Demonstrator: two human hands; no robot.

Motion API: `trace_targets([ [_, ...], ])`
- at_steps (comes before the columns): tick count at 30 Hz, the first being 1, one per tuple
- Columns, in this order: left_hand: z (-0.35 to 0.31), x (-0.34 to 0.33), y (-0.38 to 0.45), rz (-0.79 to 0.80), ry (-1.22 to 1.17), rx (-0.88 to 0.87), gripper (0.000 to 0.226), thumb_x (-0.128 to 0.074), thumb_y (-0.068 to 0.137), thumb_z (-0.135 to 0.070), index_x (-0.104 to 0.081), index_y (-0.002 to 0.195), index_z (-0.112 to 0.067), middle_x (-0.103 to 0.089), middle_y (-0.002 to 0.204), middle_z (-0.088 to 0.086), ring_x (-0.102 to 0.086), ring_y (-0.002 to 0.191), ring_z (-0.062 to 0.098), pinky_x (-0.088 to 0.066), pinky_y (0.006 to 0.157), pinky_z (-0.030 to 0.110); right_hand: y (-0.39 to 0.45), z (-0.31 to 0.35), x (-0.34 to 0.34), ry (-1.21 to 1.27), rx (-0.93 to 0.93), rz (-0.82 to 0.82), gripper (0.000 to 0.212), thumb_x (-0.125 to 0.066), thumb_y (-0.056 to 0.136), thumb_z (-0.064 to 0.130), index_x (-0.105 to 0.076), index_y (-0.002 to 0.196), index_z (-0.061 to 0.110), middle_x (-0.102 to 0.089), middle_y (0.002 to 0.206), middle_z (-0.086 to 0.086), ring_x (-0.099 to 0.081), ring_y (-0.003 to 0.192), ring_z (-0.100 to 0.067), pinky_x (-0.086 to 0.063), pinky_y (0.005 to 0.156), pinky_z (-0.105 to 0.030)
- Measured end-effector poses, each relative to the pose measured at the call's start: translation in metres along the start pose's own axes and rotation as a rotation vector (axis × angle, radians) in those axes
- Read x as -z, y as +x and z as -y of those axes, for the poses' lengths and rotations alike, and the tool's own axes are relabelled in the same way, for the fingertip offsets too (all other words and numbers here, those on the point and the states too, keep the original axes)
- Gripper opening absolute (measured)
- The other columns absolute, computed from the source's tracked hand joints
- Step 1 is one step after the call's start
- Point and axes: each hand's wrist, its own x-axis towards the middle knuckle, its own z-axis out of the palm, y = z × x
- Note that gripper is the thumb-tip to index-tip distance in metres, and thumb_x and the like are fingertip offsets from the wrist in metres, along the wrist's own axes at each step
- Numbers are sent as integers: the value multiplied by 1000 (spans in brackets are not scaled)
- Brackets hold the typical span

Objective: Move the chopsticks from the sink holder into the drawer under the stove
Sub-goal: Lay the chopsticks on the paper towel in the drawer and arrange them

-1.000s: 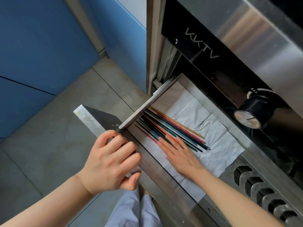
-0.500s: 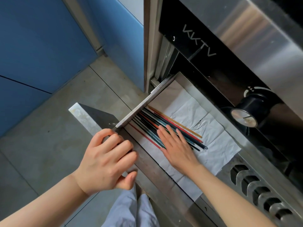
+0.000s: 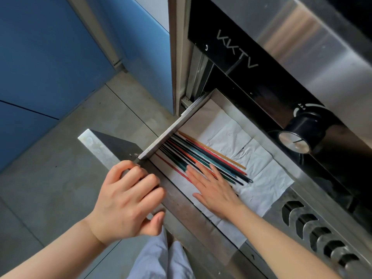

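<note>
Chopsticks: lay in the drawer at frame centre, on white paper lining, fanned loosely.
Right hand: fingers straight and flat, pressing the near ends; gripped nothing.
Left hand: fingers curled over the drawer front's top edge, holding it.
Risk: judged that closing early could trap the right fingers, or flat sliding could bunch the paper.
Change: the right hand sat slightly nearer the drawer front than half a second before; the left grip was unchanged.

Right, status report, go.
Left hand grips steel drawer front. Right hand flat on coloured chopsticks lying on white paper liner. No obstruction.
</note>
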Motion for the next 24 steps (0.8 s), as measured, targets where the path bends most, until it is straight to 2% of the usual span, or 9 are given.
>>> trace_targets([
  [5,0,0,-1,10,-7,-3,43,-35,84,-36,-62,62,-12,-61,69,7,-39,70,25,-40,76,41,20,3,11,-23,7,-13,67,-28,98,47,-5,153,16,-7,161,-2,-4,148,-25,-9,118,-49],
  [8,-1,0,-1,13,-9,-1,43,-35,84,-36,-63,62,-12,-61,69,7,-39,70,25,-40,76,41,9,-10,13,45,-126,-83,67,-27,98,45,-3,153,15,-5,161,-2,-2,148,-23,-11,119,-48],
  [11,-1,-1,-2,10,-15,0,43,-36,84,-37,-63,62,-12,-61,69,7,-40,69,25,-41,75,41,-5,-28,10,74,-227,-61,69,-26,98,46,2,152,15,1,162,-2,2,148,-24,-17,118,-48],
  [16,-1,-2,-2,6,-22,0,44,-35,85,-37,-63,61,-12,-61,69,6,-40,69,25,-41,74,41,-2,-22,7,66,-254,5,71,-28,96,50,-3,153,14,-1,161,-4,-2,147,-30,-19,116,-52],
  [20,0,-2,-2,3,-19,-4,45,-35,85,-37,-63,61,-12,-61,69,7,-41,68,26,-42,72,40,-2,-6,6,114,-312,-19,71,-27,96,51,-6,152,13,-2,161,-4,-4,147,-30,-14,117,-51],
  [24,-1,-1,-2,12,-15,-13,46,-34,85,-37,-64,61,-12,-61,68,7,-46,61,28,-42,71,39,-5,2,8,135,-285,-55,67,-20,98,50,-6,153,15,-6,161,-2,-3,147,-28,-20,117,-49],
])
